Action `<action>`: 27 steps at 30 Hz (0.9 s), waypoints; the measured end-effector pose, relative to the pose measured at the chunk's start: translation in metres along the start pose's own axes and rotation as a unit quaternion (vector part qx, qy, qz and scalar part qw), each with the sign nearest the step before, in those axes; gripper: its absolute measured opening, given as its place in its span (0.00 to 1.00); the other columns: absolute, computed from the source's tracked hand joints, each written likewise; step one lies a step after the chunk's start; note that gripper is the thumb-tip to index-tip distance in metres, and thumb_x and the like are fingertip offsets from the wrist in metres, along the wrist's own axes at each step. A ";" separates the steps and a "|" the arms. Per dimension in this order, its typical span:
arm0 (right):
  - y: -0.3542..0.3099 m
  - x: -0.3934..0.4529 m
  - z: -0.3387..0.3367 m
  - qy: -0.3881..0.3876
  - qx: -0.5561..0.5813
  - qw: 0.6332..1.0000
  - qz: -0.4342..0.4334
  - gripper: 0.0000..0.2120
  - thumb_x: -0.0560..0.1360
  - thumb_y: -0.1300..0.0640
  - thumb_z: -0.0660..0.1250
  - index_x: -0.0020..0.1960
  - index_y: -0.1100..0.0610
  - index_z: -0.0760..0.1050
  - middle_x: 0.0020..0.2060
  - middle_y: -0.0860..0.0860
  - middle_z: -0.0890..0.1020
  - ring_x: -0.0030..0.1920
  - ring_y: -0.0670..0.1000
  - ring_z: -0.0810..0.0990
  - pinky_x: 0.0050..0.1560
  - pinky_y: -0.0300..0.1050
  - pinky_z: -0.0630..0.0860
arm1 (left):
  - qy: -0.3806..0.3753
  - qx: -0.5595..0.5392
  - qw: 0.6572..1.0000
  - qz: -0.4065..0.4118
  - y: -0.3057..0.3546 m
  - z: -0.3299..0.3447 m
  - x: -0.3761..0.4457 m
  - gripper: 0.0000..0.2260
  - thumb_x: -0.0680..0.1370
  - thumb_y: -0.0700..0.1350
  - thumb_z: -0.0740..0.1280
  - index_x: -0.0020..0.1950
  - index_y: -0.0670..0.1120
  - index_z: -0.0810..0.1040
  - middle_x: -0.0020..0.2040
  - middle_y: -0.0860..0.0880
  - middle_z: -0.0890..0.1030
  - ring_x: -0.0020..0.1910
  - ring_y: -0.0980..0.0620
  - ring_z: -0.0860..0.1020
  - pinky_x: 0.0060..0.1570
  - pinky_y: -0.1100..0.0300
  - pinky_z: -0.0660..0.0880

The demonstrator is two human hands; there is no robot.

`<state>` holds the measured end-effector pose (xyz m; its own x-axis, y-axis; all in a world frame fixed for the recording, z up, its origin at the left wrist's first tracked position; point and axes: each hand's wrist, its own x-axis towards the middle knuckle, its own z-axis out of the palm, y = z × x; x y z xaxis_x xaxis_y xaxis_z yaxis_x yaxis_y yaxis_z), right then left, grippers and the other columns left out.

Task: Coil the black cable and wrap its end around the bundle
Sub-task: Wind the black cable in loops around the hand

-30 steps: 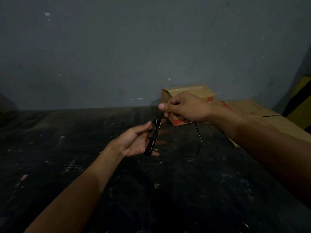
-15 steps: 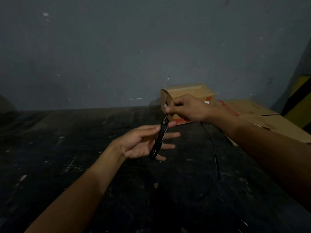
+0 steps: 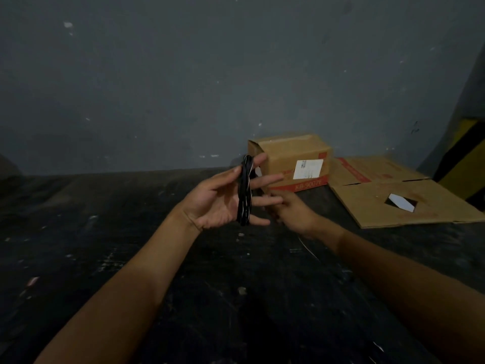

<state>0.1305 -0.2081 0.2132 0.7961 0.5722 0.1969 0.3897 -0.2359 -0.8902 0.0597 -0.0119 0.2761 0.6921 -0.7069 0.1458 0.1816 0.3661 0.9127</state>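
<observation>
The black cable [image 3: 244,193] is wound in several loops around the spread fingers of my left hand [image 3: 225,198], which is held up, palm facing right, over the dark floor. My right hand [image 3: 294,212] sits just right of and below the coil, fingers pinched on the cable's free strand. A thin length of that strand [image 3: 308,249] trails down from under my right wrist toward the floor. Where the strand meets the coil is hidden behind my left fingers.
A closed cardboard box [image 3: 291,160] with a white label stands against the grey wall behind my hands. Flattened cardboard [image 3: 393,195] lies on the floor to the right. A yellow-and-black striped surface [image 3: 464,164] is at the far right edge.
My right hand has dropped from above the coil to below and right of it, carrying the strand down. My left hand rose and the coil now sits higher on its fingers.
</observation>
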 end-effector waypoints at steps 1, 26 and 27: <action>0.000 -0.002 0.006 0.003 0.006 1.000 0.013 0.12 0.82 0.56 0.56 0.53 0.58 0.77 0.39 0.50 0.79 0.32 0.39 0.76 0.33 0.36 0.71 | 0.002 -0.005 1.000 0.004 0.002 0.000 0.001 0.27 0.78 0.51 0.65 0.76 0.55 0.63 0.77 0.42 0.64 0.73 0.32 0.63 0.64 0.27 0.61; -0.052 -0.028 0.031 -0.133 -0.229 0.964 -0.031 0.15 0.80 0.48 0.59 0.46 0.54 0.81 0.37 0.50 0.82 0.34 0.41 0.78 0.34 0.34 0.71 | 0.249 0.078 0.965 -0.012 -0.018 -0.053 -0.009 0.18 0.76 0.55 0.61 0.65 0.62 0.75 0.77 0.48 0.63 0.76 0.39 0.59 0.70 0.29 0.51; -0.056 -0.027 0.025 -0.133 -0.243 0.961 -0.030 0.14 0.81 0.49 0.59 0.47 0.55 0.80 0.36 0.46 0.80 0.33 0.36 0.77 0.33 0.30 0.69 | 0.254 0.087 0.963 -0.023 -0.021 -0.055 -0.010 0.18 0.76 0.54 0.61 0.66 0.61 0.75 0.77 0.48 0.63 0.76 0.40 0.59 0.71 0.30 0.51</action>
<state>0.0760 -0.1905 0.2472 0.6449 0.7608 0.0725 0.6521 -0.4982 -0.5715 0.0871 0.0210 0.2348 0.9466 -0.3165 -0.0612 0.1306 0.2030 0.9704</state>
